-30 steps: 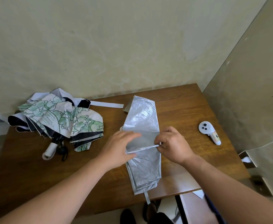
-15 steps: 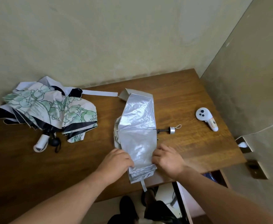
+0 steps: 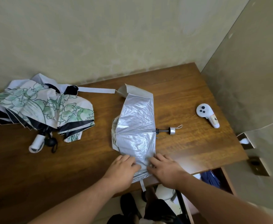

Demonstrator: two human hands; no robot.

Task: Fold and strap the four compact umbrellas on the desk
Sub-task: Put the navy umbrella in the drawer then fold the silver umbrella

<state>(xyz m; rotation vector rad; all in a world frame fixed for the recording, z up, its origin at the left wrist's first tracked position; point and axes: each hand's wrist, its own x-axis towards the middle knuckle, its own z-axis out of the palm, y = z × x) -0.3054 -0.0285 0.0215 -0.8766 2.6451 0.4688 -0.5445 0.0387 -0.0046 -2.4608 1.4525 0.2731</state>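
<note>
Bare desk (image 3: 189,97) between silver umbrella (image 3: 137,120) and controller (image 3: 207,116); floral umbrella (image 3: 40,107) crowds left.

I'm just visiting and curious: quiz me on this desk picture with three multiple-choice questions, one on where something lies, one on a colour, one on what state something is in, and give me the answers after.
1. Where does the white controller lie on the desk?
A. Under the floral umbrella
B. Near the right edge, apart from both umbrellas
C. On the silver canopy

2. What colour is the print on the floral umbrella?
A. Green
B. Red
C. Orange

3. What state is the silver umbrella in?
A. Rolled tight and strapped
B. Fully open and upright
C. Lying flat, canopy spread loose, strap hanging free

Answers:
1 B: it sits alone on bare wood beyond the silver umbrella's handle.
2 A: green leaves show on its white panels.
3 C: the left hand and right hand hold the near end of the flat canopy, and its strap dangles over the desk edge.
</note>
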